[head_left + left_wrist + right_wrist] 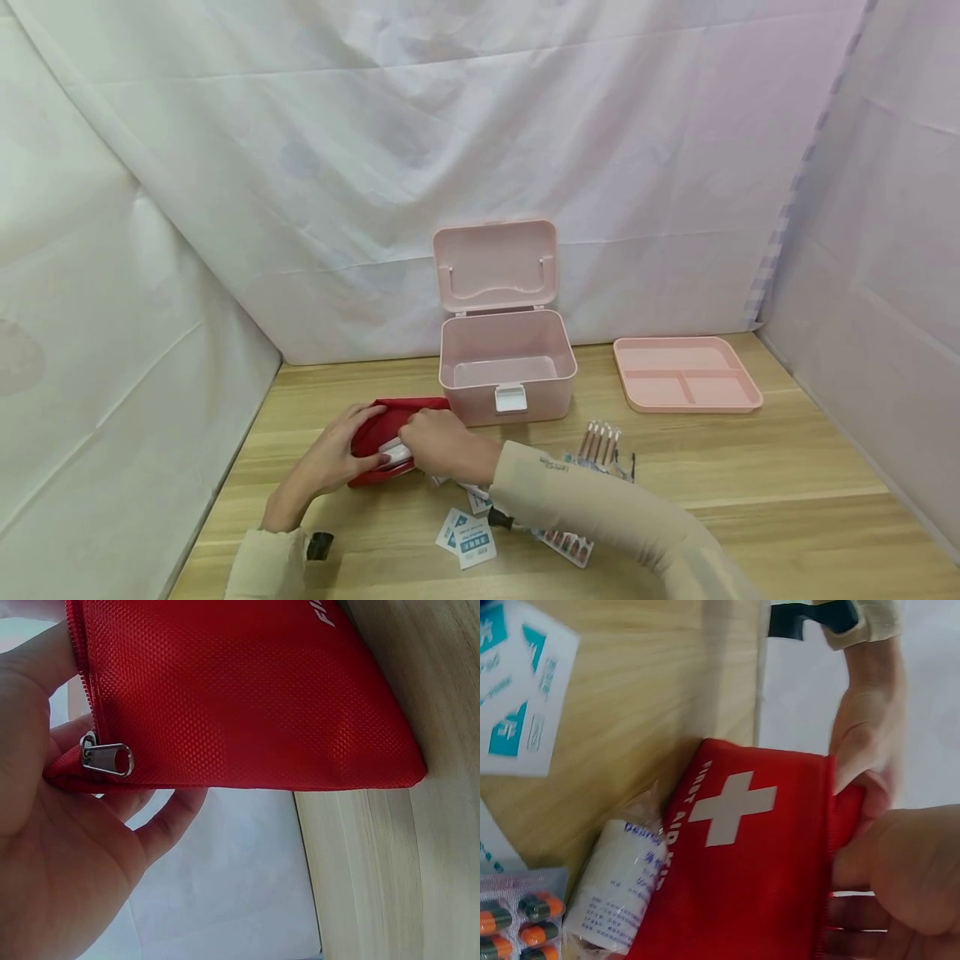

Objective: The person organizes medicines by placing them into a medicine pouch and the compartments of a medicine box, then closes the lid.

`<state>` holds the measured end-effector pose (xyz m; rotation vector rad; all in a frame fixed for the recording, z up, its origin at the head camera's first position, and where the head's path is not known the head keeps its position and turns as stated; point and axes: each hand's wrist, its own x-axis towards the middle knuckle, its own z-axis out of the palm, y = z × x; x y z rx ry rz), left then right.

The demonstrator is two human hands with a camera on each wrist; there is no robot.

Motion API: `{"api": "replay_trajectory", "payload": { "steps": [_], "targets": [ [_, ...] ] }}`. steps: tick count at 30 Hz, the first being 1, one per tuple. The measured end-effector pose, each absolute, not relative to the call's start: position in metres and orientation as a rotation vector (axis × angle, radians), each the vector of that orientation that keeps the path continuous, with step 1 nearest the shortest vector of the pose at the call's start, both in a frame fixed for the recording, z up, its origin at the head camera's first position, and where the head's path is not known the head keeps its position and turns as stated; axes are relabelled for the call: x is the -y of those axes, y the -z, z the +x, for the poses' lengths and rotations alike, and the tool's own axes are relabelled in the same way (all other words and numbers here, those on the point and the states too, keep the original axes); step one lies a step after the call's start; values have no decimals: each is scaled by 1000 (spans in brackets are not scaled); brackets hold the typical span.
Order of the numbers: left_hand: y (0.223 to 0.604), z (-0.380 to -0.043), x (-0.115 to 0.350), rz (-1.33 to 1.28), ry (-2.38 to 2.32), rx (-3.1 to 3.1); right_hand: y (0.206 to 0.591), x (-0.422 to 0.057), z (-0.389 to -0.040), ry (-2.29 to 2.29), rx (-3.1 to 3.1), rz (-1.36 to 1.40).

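Note:
A red first aid pouch [384,429] with a white cross lies unzipped at the table's left, its mouth spread. My left hand [333,454] grips its open edge near the zipper pull [109,759], thumb on one side and fingers on the other. White wrapped items [395,452] show inside the mouth. My right hand [442,446] reaches in over them, its fingertips hidden by the red cloth; I cannot tell whether they hold anything. Beside the pouch, in the right wrist view, lies a bandage roll [619,889] in clear wrapping.
Behind the pouch stands a pink box [468,404], lid up. A divided pink tray [675,359] lies at the back right. Alcohol pad packets [476,542], a capsule blister pack [567,546] and brown-stemmed swabs [598,443] lie around my right forearm. White cloth [360,167] hangs behind and at both sides.

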<state>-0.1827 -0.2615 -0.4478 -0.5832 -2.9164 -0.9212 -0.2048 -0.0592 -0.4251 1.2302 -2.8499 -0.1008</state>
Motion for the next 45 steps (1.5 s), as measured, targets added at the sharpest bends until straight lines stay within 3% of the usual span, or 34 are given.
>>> {"api": "replay_trajectory", "payload": {
  "steps": [23,45],
  "targets": [
    [446,-182,260,-558,911,2929,391,4,-202,-646,2722,1332],
    [447,-181,259,-543,885,2949,398,-53,-202,-1158,2843,1390]
  ]
}}
